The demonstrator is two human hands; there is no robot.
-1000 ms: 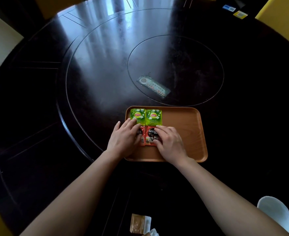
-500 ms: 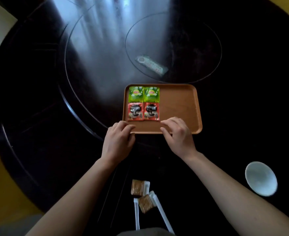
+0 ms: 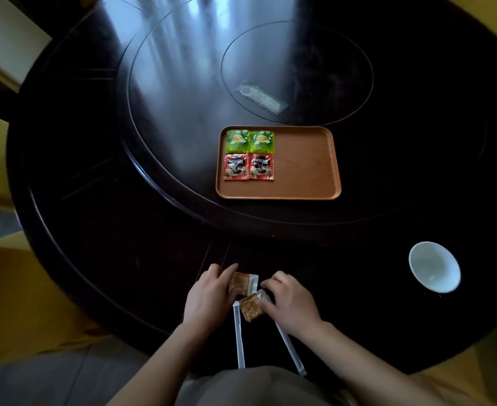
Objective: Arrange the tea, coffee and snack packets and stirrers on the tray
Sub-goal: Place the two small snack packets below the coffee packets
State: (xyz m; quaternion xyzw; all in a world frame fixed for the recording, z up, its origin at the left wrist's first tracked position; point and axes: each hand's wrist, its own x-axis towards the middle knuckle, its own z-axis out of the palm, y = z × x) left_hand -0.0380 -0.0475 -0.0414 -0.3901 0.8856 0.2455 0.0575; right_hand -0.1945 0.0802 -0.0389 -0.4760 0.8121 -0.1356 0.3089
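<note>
Snack packets at the near edge of the tabletop (image 3: 109, 230), one at each hand.
Left hand (image 3: 209, 297) pinches far snack packet (image 3: 243, 284); right hand (image 3: 291, 303) curls fingers round near snack packet (image 3: 251, 309). Stirrers (image 3: 238, 335) just beside them. Tray (image 3: 303, 168) well beyond the hands: tea packets (image 3: 237, 141) and coffee packets (image 3: 236, 167) in its left half.

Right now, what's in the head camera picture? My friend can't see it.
The left hand and right hand each pinch a snack packet at the table's near edge, by two stirrers. Farther off, a tray holds two tea packets and two coffee packets; a bowl sits right.
</note>
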